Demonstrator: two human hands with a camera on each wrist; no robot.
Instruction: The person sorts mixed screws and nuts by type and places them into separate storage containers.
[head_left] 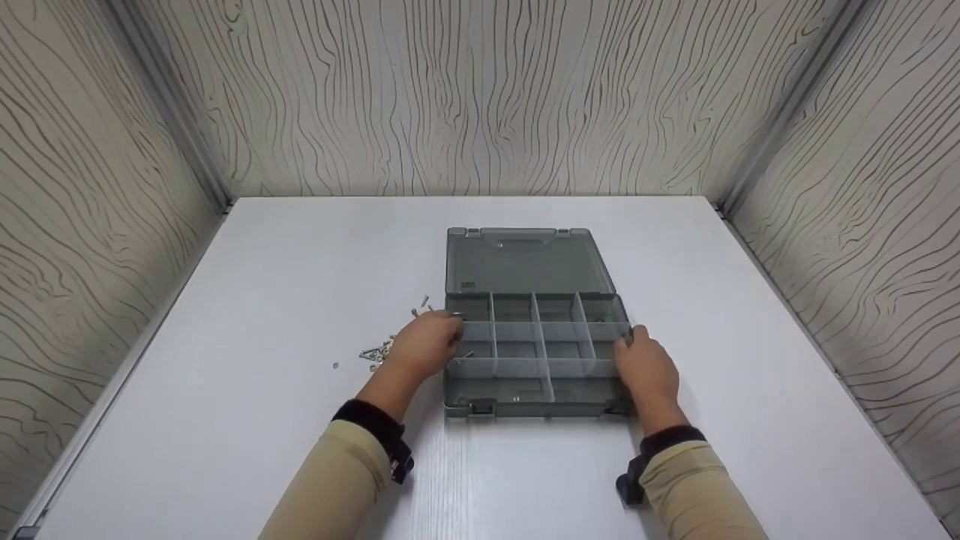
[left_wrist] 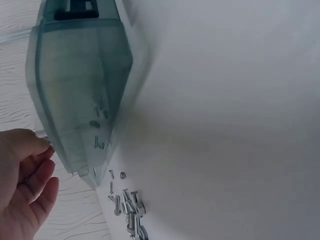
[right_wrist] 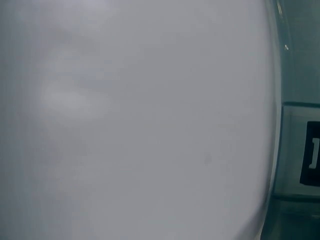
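A grey see-through organizer box (head_left: 536, 352) lies open on the white table (head_left: 300, 255), its lid (head_left: 525, 262) folded flat behind it and dividers forming several compartments. My left hand (head_left: 429, 346) hovers at the box's left edge, fingertips over the left compartments, fingers loosely spread and holding nothing I can make out. In the left wrist view the left hand (left_wrist: 25, 182) sits beside the box (left_wrist: 80, 90), where a few screws show through the wall. My right hand (head_left: 646, 369) holds the box's right wall, thumb on the rim. Loose screws (head_left: 375, 352) lie just left of the box.
More screws (left_wrist: 127, 207) are piled on the table near the box corner, and a couple of stray ones (head_left: 420, 306) lie further back. Wood-grain panels (head_left: 480, 97) wall the table on three sides. The right wrist view shows only table and the box's edge (right_wrist: 295, 150).
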